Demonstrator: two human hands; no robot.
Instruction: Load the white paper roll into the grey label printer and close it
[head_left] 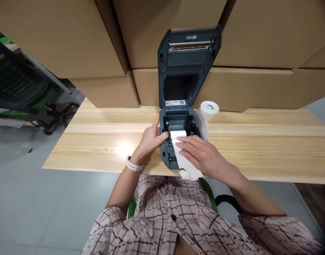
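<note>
A dark grey printer (165,154) stands on the table with its lid (187,67) raised. Inside it lies a small white paper roll (177,134), and a paper strip (184,162) runs from it over the printer's front edge. My left hand (151,139) rests against the printer's left side, thumb on the rim near the roll, index finger stretched along the side. With extended fingers, my right hand (202,154) lies over the strip and the right part of the printer; what is under its palm is hidden.
A larger white roll (208,109) stands right of the printer, its loose paper hanging beside it. Cardboard boxes (247,85) line the back of the wooden table (104,141). A green and black chair (21,78) is at far left.
</note>
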